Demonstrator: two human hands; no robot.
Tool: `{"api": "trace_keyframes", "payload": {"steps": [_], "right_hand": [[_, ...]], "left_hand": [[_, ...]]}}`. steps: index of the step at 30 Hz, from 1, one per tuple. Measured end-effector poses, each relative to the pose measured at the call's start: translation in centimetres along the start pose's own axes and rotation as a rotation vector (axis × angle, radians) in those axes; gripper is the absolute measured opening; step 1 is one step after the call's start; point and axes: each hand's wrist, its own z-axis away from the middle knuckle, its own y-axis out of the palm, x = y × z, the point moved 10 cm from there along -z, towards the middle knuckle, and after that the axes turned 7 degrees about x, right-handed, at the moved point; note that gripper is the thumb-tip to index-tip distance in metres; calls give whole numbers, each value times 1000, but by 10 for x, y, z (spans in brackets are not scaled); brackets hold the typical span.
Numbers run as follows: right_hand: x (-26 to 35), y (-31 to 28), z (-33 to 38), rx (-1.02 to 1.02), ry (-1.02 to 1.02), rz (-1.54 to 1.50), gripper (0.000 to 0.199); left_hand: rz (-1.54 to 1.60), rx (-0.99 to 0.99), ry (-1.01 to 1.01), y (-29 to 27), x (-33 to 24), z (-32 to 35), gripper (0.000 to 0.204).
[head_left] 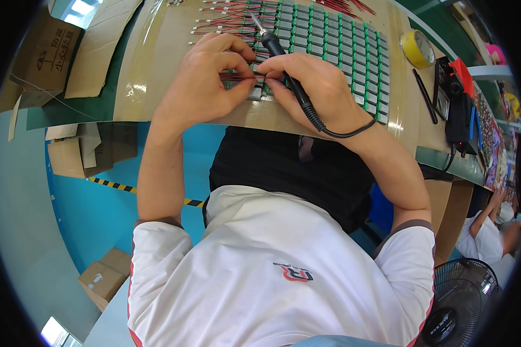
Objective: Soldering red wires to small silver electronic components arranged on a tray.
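My left hand (200,81) is closed in a pinch on thin red and black wires (231,76) at the left edge of a block of small parts. My right hand (327,87) grips a black soldering iron (295,84), its metal tip pointing up and away to the left. The right thumb and index finger also meet close to the wire ends, just beside the left fingertips. Around and beyond the hands stand rows of grey rectangular pieces with green strips (344,58). More red and black wires with white connectors (220,24) stick out from the far left rows.
Brown board (150,75) covers the worktop. At right are a yellow tape roll (417,49), a black rod (425,96) and a black corded box (462,124). Cartons (43,49) stand at left. A fan (457,301) and another person (485,236) are at lower right.
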Motion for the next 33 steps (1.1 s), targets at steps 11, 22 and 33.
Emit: {"api": "trace_keyframes", "payload": {"steps": [11, 22, 33], "right_hand": [[4, -5, 6, 0, 2, 52, 29], [26, -40, 78, 37, -20, 59, 72], [41, -31, 99, 35, -60, 62, 46]], "left_hand": [[73, 3, 42, 1, -4, 0, 13], [0, 49, 46, 3, -6, 7, 12], [31, 19, 44, 3, -6, 6, 11]]}}
